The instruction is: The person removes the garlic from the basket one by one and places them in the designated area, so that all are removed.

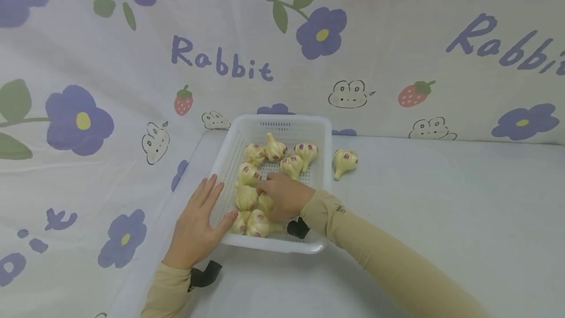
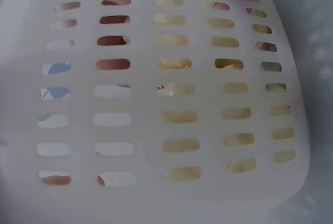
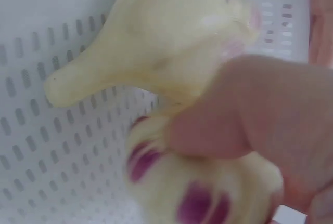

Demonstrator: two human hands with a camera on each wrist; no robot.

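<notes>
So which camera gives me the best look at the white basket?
The head view: it takes in most of the basket, rim included. The left wrist view shows one slotted wall up close; the right wrist view, part of the slotted inside.

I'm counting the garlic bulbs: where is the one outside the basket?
In the head view, the loose garlic bulb lies on the white surface, just right of the basket, beside its far half.
</notes>
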